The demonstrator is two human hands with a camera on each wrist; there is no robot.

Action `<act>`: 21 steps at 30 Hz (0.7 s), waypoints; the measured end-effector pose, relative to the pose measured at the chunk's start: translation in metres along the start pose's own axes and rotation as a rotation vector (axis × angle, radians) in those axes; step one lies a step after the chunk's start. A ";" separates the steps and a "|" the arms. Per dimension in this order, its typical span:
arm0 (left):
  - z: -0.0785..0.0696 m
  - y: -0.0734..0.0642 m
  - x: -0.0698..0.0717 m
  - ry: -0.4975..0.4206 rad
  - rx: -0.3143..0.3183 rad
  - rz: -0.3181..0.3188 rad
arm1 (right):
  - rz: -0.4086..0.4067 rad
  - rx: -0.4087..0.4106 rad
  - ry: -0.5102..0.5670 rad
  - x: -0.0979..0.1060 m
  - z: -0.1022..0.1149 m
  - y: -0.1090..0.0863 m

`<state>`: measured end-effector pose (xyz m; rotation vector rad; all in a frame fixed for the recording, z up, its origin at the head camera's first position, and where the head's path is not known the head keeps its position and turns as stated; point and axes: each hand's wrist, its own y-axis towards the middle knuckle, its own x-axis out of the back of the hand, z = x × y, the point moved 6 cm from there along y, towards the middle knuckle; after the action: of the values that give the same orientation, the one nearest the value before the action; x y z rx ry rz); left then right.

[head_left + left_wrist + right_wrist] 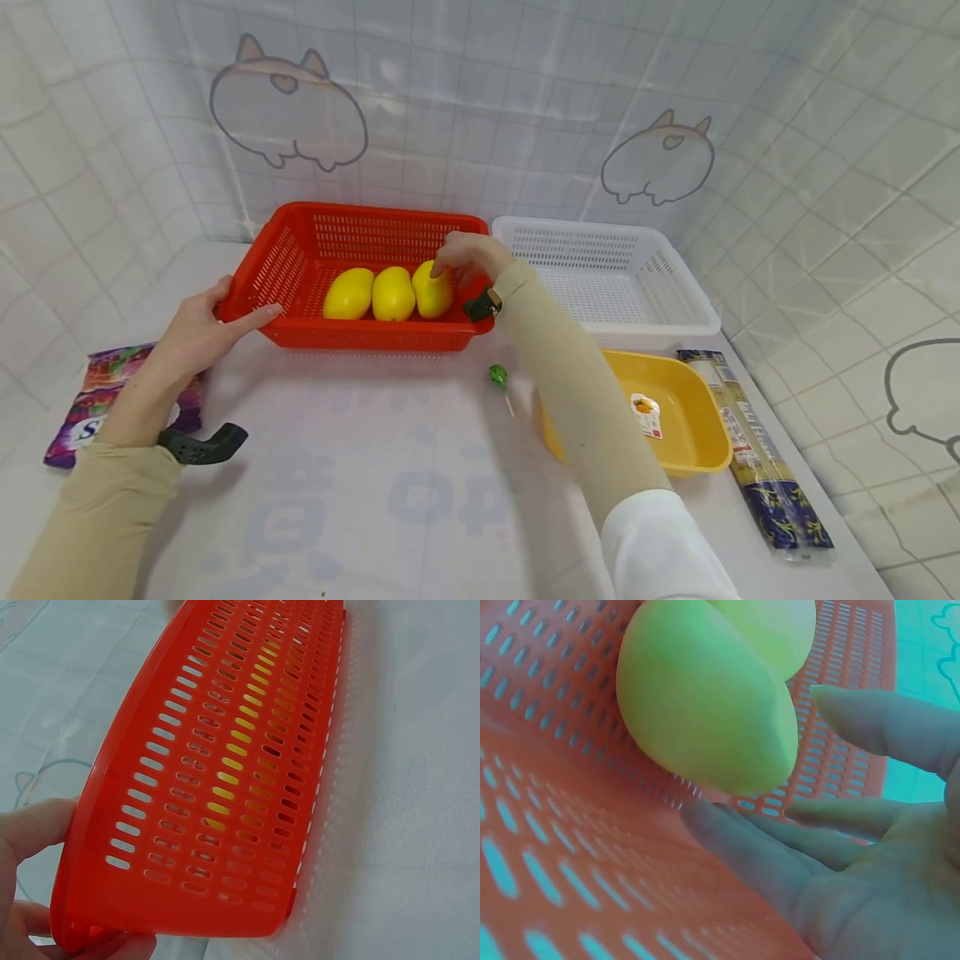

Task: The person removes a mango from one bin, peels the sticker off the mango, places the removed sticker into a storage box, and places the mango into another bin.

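A red plastic basket [360,336] holds three yellow mangoes [348,294] in a row. My left hand [198,329] grips the basket's left end, its thumb and fingers on either side of the rim. Reaching into the basket's right end is my right hand [471,257], beside the rightmost mango [432,292]. In the right wrist view, the fingers of that hand are spread next to the mango [705,697], not wrapped around it; whether a fingertip touches it I cannot tell. The left wrist view shows the slotted side of the red basket [195,802], with yellow behind it.
A white basket [600,327] stands to the right of the red one. In front of it is a yellow tub [690,417], partly behind my right arm. A green lollipop [498,377], long clear-and-blue packets [750,450] and a purple bag [112,379] lie on the table.
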<state>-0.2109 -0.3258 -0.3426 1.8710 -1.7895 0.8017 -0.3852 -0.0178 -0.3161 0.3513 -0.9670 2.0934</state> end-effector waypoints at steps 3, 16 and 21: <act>0.000 0.000 0.000 0.004 -0.002 -0.001 | -0.009 -0.007 0.005 0.002 0.001 -0.004; 0.000 0.000 0.001 0.005 0.015 0.008 | -0.036 0.085 0.017 0.004 0.007 -0.019; 0.002 0.000 0.001 0.003 0.005 0.011 | -0.034 0.130 0.051 0.003 0.006 -0.023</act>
<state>-0.2104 -0.3272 -0.3434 1.8640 -1.7996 0.8133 -0.3704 -0.0110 -0.2983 0.3764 -0.7925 2.1289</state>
